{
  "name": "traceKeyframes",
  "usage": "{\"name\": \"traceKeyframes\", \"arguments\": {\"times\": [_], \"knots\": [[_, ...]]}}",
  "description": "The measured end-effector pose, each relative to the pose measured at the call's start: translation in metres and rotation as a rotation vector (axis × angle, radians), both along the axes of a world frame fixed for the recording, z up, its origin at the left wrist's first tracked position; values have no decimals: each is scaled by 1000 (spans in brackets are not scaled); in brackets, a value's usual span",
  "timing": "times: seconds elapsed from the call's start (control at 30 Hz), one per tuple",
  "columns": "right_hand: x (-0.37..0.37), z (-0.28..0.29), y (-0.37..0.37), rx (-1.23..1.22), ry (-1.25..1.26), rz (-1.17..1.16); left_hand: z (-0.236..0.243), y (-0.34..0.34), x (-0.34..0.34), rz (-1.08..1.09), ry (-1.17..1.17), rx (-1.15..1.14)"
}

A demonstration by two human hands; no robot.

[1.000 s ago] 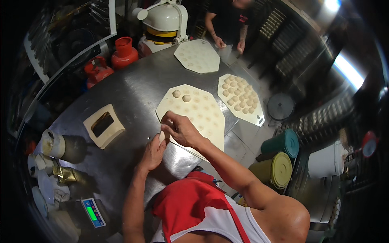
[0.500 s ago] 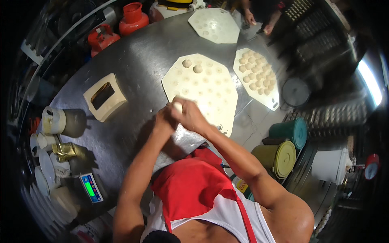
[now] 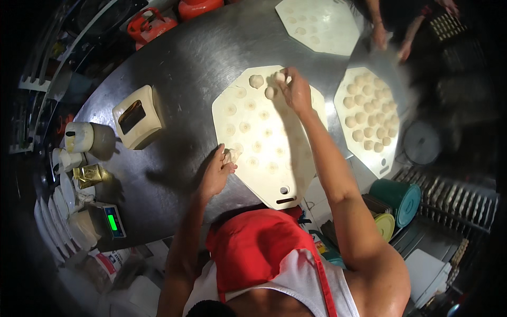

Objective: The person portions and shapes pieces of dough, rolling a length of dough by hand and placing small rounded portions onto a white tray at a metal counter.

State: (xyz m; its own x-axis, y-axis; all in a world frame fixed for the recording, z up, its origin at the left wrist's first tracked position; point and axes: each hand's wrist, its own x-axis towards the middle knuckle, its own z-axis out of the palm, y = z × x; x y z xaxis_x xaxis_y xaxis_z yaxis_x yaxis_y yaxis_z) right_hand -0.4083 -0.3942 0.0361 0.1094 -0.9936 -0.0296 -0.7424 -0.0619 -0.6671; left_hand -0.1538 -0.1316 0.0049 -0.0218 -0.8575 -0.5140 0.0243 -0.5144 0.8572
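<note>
Pinches a dough ball (image 3: 279,76) between thumb and fingers in the grip of the right hand (image 3: 297,92), at the far part of an octagonal cream board (image 3: 277,177) marked with rows of rings. Curls the grip of the left hand (image 3: 214,177) around a pale dough lump (image 3: 231,157) at the board's left edge. On the board, just beside the right hand, two further balls (image 3: 256,81). Under the board, a grey metal worktop (image 3: 182,90), glossy, with shadow to the board's left. Left of the board, a cream block (image 3: 152,119) with a dark opening; farther left, a stained white cup (image 3: 79,137), a gold packet (image 3: 90,175) and a scale (image 3: 113,222) lit green. Beyond the board, a second board (image 3: 330,26) and, leftward, red gas cylinders (image 3: 149,27). Right of the board, a third board (image 3: 375,158) crowded with dough balls, a co-worker's hands (image 3: 379,37) behind, pale floor tiles (image 3: 318,194), a teal lidded bin (image 3: 408,205) and a dark rack (image 3: 454,195)
</note>
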Motion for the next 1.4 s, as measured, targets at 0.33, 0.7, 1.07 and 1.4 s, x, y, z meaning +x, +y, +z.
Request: {"name": "traceKeyframes", "arguments": {"times": [0.33, 0.7, 1.07, 1.4], "knots": [[14, -44, 31, -80, -173, -7, 38, 9, 12, 81, -135, -219], [153, 112, 230, 216, -587, 393, 114, 24, 87, -131, -3, -309], [178, 130, 269, 239, -307, 287, 112, 57, 89, -402, -629, -476], [125, 93, 226, -7, -380, 232, 60, -24, 31, -620, -882, -581]]}}
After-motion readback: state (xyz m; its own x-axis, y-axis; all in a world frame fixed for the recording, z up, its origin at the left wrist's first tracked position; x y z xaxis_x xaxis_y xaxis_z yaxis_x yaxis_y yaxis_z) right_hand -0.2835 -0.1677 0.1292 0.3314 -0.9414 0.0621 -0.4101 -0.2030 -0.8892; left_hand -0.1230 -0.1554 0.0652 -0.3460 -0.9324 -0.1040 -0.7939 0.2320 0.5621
